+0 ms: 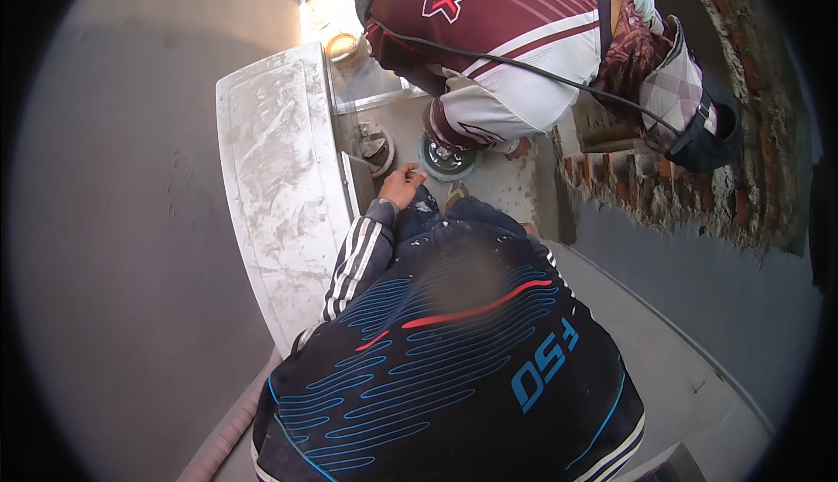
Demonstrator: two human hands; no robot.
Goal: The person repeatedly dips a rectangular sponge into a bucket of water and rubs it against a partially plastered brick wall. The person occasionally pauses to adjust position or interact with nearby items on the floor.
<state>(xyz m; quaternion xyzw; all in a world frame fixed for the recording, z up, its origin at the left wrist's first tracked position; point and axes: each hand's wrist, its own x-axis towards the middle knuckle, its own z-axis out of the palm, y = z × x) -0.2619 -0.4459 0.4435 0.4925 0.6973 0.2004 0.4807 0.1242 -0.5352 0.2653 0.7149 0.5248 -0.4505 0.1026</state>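
My left hand (pixel 401 187) is by my left knee, its fingers loosely bent and apart, with nothing visible in them. It is nearest to a round bucket (pixel 425 166) with a pale rim and dark, shiny contents. Beside that, to the left, stands a smaller bucket (pixel 388 140) holding greyish lumps. Of my right hand (pixel 530 230), only a sliver of skin shows past my right knee; its fingers are hidden. A small tan object (pixel 456 192), too unclear to name, lies between my knees and the round bucket.
A co-worker (pixel 489 20) in a maroon and white jersey and a cap bends over the round bucket, a hand (pixel 519 149) low beside it. A dusty white panel (pixel 279 177) stands at left. Broken brickwork (pixel 672 177) edges the right wall. A pipe (pixel 231 430) runs at lower left.
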